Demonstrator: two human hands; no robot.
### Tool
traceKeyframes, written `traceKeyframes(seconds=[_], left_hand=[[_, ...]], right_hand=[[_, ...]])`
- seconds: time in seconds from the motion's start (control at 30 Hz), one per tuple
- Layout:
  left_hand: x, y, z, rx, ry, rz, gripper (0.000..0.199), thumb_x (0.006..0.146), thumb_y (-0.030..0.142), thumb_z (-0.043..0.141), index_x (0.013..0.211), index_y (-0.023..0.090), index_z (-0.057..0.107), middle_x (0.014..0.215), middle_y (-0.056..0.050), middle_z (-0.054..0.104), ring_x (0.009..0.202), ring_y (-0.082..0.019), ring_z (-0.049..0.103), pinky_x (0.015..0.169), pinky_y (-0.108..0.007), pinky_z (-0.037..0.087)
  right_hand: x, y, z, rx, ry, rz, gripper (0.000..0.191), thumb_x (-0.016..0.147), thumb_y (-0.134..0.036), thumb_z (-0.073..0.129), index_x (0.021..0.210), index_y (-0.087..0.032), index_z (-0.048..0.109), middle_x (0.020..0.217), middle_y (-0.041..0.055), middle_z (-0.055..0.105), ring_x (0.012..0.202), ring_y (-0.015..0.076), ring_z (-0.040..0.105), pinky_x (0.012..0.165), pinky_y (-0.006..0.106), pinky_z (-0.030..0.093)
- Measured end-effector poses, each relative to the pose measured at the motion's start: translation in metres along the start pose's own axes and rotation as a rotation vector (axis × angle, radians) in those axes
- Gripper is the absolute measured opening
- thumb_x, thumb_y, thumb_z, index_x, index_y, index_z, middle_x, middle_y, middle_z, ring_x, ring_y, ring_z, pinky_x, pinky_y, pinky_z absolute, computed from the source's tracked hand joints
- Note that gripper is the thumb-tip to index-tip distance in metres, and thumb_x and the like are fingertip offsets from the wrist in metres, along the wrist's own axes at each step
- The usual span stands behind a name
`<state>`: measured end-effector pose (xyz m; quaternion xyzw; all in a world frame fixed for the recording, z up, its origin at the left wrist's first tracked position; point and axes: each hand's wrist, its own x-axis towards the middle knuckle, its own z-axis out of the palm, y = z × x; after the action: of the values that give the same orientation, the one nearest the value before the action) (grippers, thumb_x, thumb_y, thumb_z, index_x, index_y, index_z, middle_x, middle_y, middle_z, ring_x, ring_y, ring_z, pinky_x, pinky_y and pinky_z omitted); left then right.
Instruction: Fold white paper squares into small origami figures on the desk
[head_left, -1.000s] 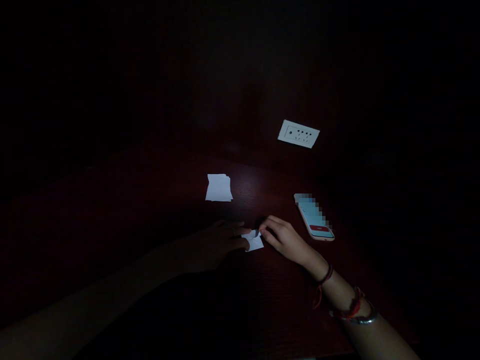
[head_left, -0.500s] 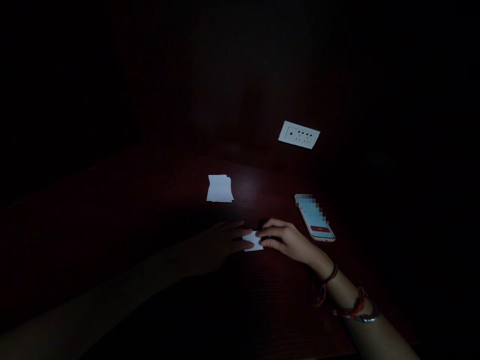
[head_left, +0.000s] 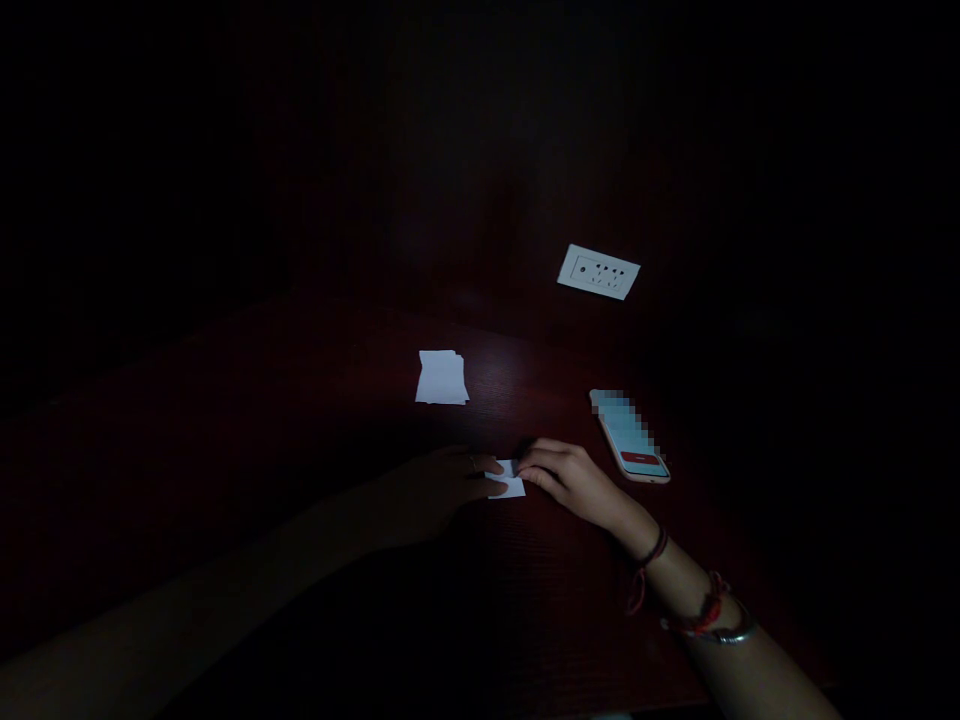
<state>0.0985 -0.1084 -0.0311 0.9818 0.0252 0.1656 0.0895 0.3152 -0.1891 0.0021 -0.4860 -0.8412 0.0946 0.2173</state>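
A small piece of white paper (head_left: 510,487) lies on the dark red table between my two hands, with a crease or raised fold across it. My left hand (head_left: 448,487), in deep shade and wearing a ring, stretches its thumb and fingers onto the paper's left part, pressing it to the table. At the paper's right upper edge, my right hand (head_left: 568,482) has thumb and forefinger drawn together in a pinch on it. Its other fingers curl beside them. Bracelets circle the right wrist and forearm.
A small stack of white paper sheets (head_left: 442,378) rests farther back on the table (head_left: 517,365). Right of my right hand lies a phone (head_left: 630,438) with its screen lit. A white power socket (head_left: 599,272) is set in the dark wall behind. The surroundings are very dark.
My right thumb and forefinger have come together at the paper's edge, and a crease or fold now shows there. My left hand stays almost in place on the paper.
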Motion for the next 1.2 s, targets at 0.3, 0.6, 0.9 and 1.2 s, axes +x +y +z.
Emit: traceKeyframes(seconds=[0.3,0.6,0.9,1.2], left_hand=[[0.003,0.005,-0.006,0.049,-0.069,-0.025,0.061,0.073,0.002,0.043,0.128,0.024,0.027,0.129,-0.004,0.037,0.119,-0.019,0.031,0.098,-0.035,0.022],[0.002,0.001,0.000,0.073,-0.094,-0.056,0.058,0.074,0.004,0.046,0.126,0.026,0.030,0.131,-0.004,0.034,0.118,-0.020,0.032,0.097,-0.037,0.021],[0.004,0.005,-0.005,0.065,-0.076,-0.036,0.060,0.070,-0.001,0.042,0.125,0.023,0.032,0.129,-0.004,0.036,0.116,-0.020,0.034,0.097,-0.036,0.024],[0.002,-0.002,0.004,0.056,-0.038,0.003,0.056,0.075,0.005,0.044,0.126,0.023,0.030,0.129,-0.005,0.036,0.117,-0.019,0.033,0.098,-0.036,0.022]], right_hand=[[0.000,-0.001,-0.002,0.029,-0.032,-0.017,0.020,0.084,-0.026,0.043,0.093,-0.017,0.058,0.087,0.0044,0.056,0.080,0.0127,0.053,0.072,0.023,0.042],[-0.002,0.000,-0.006,0.032,-0.092,-0.075,0.027,0.078,-0.030,0.052,0.102,-0.018,0.058,0.097,0.0052,0.054,0.089,0.0136,0.052,0.081,0.024,0.041],[0.001,-0.003,0.001,-0.036,-0.019,-0.004,0.019,0.086,-0.021,0.038,0.087,-0.016,0.056,0.082,0.0043,0.053,0.076,0.0126,0.051,0.069,0.023,0.041],[0.003,-0.005,0.002,-0.012,-0.009,0.024,0.010,0.081,-0.017,0.045,0.087,-0.016,0.054,0.081,0.0034,0.052,0.074,0.0123,0.050,0.068,0.022,0.040]])
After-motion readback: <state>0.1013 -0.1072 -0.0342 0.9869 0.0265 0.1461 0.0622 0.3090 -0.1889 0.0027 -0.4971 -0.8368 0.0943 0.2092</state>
